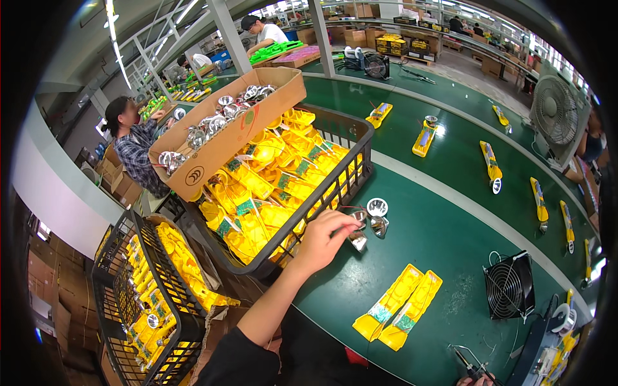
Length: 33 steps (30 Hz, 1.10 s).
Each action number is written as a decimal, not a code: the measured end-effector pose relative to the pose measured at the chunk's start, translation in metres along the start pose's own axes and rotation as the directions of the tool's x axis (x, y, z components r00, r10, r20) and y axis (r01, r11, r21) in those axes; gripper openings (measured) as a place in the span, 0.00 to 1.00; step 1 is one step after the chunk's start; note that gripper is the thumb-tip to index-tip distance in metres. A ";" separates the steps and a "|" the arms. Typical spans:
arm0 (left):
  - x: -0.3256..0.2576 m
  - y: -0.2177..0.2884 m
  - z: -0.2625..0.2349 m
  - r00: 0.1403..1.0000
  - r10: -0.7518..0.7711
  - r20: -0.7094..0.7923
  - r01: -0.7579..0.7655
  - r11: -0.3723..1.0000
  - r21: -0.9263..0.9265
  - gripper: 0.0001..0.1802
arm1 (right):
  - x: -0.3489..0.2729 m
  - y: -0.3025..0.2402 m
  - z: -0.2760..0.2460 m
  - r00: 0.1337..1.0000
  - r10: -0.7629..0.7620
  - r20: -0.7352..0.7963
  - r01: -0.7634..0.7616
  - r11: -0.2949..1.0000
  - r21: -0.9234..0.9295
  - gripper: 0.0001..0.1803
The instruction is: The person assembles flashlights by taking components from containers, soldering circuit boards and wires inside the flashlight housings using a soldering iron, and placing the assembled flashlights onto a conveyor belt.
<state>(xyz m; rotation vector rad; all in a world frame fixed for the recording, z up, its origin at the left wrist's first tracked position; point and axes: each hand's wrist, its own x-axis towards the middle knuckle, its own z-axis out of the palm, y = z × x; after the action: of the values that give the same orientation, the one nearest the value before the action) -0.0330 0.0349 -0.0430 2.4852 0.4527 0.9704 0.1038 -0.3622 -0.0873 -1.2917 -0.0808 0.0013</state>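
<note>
My left hand (322, 241) reaches over the green bench with thumb and fingers pinched on a small silver reflector cup (358, 241), partly hidden by the fingers. Just beyond the fingertips lie two more, a round one (377, 206) facing up and a tilted one (380, 226). At the lower edge, my right hand (477, 381), mostly out of view, is closed around what looks like a soldering iron (475, 369). Between the hands, two long yellow plastic housings (399, 305) lie side by side, each with a green circuit board near its closer end.
A black crate (347, 183) of yellow housings stands left, with a cardboard box (270, 114) of reflector cups on top. Another crate (138, 309) sits lower left. A small black fan (509, 286) stands right. Beyond, a green belt (450, 151) carries spaced-out yellow lamps. Other people work farther back.
</note>
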 end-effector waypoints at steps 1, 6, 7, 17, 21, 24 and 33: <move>-0.008 0.006 0.004 0.968 -0.235 -0.089 0.181 0.896 -0.405 0.05 | 0.000 -0.002 0.003 1.000 -0.001 -0.001 0.001 1.000 -0.006 0.09; -0.055 0.035 0.012 0.812 -0.580 0.070 0.337 0.367 -0.867 0.08 | 0.011 -0.009 0.030 0.996 0.085 0.021 -0.087 0.985 0.149 0.13; -0.062 0.041 0.015 0.845 -0.531 0.061 0.269 0.325 -0.907 0.08 | 0.015 -0.008 0.037 0.996 0.084 0.016 -0.086 0.987 0.138 0.13; -0.112 0.109 0.032 0.740 -0.666 0.098 0.568 0.540 -0.621 0.03 | 0.030 -0.017 0.124 0.850 -0.139 0.509 0.040 0.979 0.202 0.13; -0.116 0.111 0.027 0.741 -0.666 0.085 0.581 0.573 -0.579 0.03 | 0.028 -0.017 0.145 0.854 -0.110 0.509 0.041 0.989 0.144 0.15; -0.117 0.109 0.025 0.771 -0.633 0.069 0.564 0.627 -0.538 0.03 | 0.026 -0.010 0.149 0.828 -0.112 0.549 0.045 0.990 0.134 0.16; -0.110 0.112 0.029 0.827 -0.563 0.015 0.523 0.757 -0.393 0.04 | 0.016 0.014 0.141 0.820 -0.025 0.572 0.020 1.000 0.014 0.20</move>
<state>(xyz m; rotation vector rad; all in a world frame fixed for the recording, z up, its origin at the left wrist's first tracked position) -0.0741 -0.1173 -0.0673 1.7941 0.8732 0.8411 0.1118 -0.2220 -0.0609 -1.2454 -0.6165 0.3754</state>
